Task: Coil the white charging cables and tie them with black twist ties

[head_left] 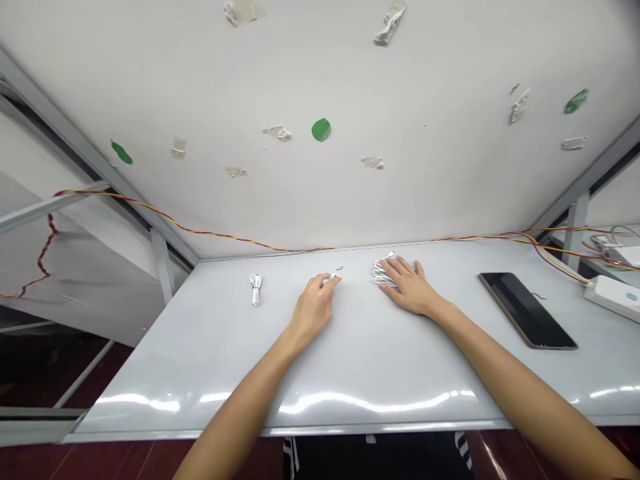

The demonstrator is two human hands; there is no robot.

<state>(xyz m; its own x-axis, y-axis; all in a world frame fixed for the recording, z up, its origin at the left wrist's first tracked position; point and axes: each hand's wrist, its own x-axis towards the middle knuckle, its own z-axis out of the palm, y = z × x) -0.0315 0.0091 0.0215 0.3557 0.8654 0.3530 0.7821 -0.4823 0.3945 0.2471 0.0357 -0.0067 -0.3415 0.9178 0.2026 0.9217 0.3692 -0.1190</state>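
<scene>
On the pale table, my left hand point(314, 307) is closed around a small white item point(334, 276), probably a cable end, mostly hidden by the fingers. My right hand point(409, 288) lies with its fingers apart over a loosely coiled white cable point(380, 272), pressing on its right side. A connector tip shows at the top of that coil. A thin dark tie point(340, 268) rests just beyond my left hand. Further left lies a bundled white cable point(256, 291), bound with a dark tie.
A black phone point(529, 311) lies on the table point(370, 360) at the right, with a dark tie point(539, 296) beside it. A white power strip point(614, 297) is at the far right. Red and yellow twisted wires point(215, 233) run along the white back panel point(320, 193).
</scene>
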